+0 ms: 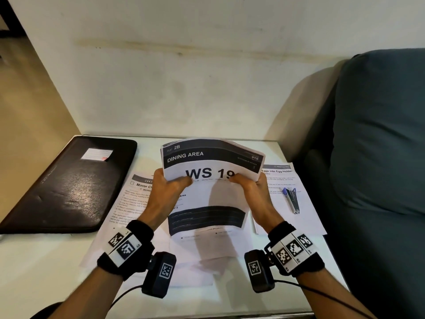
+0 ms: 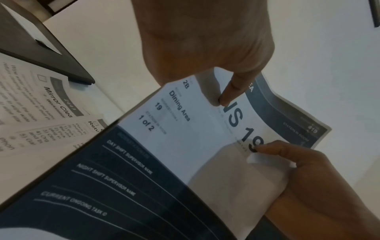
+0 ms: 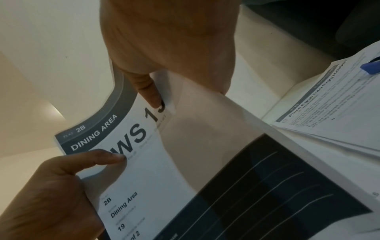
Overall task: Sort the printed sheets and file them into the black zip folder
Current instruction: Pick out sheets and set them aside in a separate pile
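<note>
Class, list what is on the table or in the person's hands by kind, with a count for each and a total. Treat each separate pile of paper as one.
Black zip folder: 1
Held WS 19 sheets: 1
Paper piles lying on the table, Mirror sheet and Eggs sheet: 2
Stapler: 1
Total: 5

Both forearms reach forward side by side, each wrist in a black band with marker tags and a small black camera box hanging inward. Left hand (image 1: 166,192) raised, back toward the head camera, thumb pointing inward and pressed on top, other fingers curled underneath out of view. Right hand (image 1: 251,192) mirrors it: thumb pressed inward on top, fingers wrapped behind. Thumb tips near each other, not touching.
</note>
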